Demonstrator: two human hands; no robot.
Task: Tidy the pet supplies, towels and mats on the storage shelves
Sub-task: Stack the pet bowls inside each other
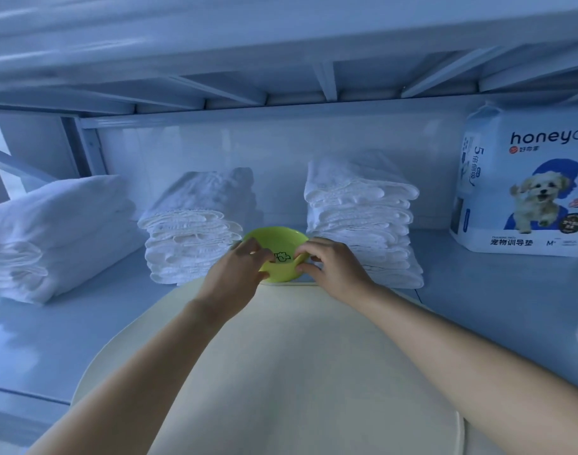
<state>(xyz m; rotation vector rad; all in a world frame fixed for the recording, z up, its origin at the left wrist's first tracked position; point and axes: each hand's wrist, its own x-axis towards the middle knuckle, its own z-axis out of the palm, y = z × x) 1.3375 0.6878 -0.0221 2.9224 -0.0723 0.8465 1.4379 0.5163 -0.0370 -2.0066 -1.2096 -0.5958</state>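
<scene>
While I reach onto the pale blue metal shelf (pixel 494 290), my left hand (pixel 238 274) and right hand (pixel 330 264) both hold the round lime-green plastic dish (pixel 277 239), fingers (pixel 305 254) curled over its near rim from either side. The dish is at the far end of the cream rounded mat (pixel 281 356), between the lower stack of white pads (pixel 189 238) and the taller stack of white pads (pixel 360 218). A folded white towel (pixel 51 231) lies far left, and a blue-and-white bag of pet training pads (pixel 524 185) stands upright far right
</scene>
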